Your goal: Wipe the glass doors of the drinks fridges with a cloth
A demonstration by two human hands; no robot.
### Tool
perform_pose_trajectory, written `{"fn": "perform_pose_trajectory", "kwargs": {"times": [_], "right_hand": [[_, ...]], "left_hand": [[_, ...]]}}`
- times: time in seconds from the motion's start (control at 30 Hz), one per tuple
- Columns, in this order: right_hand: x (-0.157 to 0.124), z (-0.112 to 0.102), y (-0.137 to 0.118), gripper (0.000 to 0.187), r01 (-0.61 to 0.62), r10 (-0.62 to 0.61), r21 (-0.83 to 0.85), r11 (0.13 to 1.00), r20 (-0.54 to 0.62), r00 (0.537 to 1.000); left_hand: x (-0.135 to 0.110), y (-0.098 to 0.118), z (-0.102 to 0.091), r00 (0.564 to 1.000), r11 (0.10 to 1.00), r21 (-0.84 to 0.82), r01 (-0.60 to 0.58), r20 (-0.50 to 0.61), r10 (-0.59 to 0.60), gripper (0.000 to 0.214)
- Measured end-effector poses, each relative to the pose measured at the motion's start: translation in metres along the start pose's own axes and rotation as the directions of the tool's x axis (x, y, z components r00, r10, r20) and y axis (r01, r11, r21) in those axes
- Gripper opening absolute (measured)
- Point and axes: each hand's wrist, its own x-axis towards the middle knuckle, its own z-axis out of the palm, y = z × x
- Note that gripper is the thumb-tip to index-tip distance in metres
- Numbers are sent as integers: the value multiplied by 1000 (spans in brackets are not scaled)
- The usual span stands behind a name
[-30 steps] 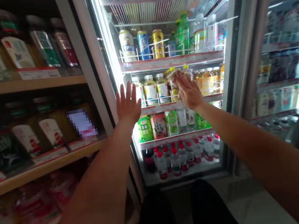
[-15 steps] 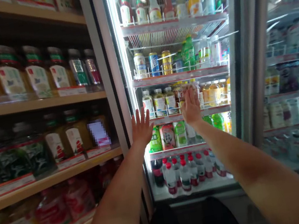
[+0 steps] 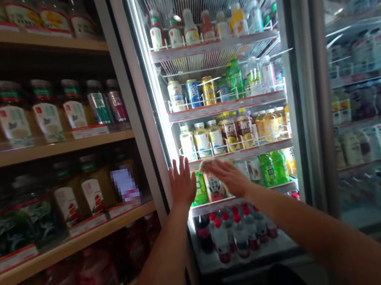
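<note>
My left hand (image 3: 183, 183) is raised with fingers spread, at the left edge of the lit drinks cooler's glass door (image 3: 253, 247); nothing is in it. My right hand (image 3: 228, 175) reaches across in front of the same door, its fingers pointing left and pressed fairly flat. A pale, crumpled cloth (image 3: 206, 163) shows at those fingertips, mostly covered by them and slightly blurred. Behind the right hand are a red-and-white drink pack (image 3: 214, 187) and the shelf edge (image 3: 268, 148). A green drink pack (image 3: 201, 190) stands between the two hands.
Wooden shelves (image 3: 48, 150) with bottled drinks run close along my left side. Red-capped bottles (image 3: 240, 237) stand on the cooler's bottom level. A metal door frame (image 3: 317, 90) separates it from a second cooler (image 3: 378, 119) on the right.
My right hand has swept left and down across the cooler front with the cloth, its fingers turning from upward to leftward. My left hand stays near the door edge. The view has tilted up slightly.
</note>
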Motion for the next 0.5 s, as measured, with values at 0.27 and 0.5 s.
{"fn": "perform_pose_trajectory", "kwargs": {"times": [0.27,0.5], "right_hand": [[-30,-2,24,73,-263,255,-71,962,-105,961],[-47,-10,40,75,-91,88,-73,993,-49,995]], "left_hand": [[-18,-6,4,1000,999,-53,-5,15,6,59],[-26,-2,13,999,994,-104,10,-39,-14,64]]}}
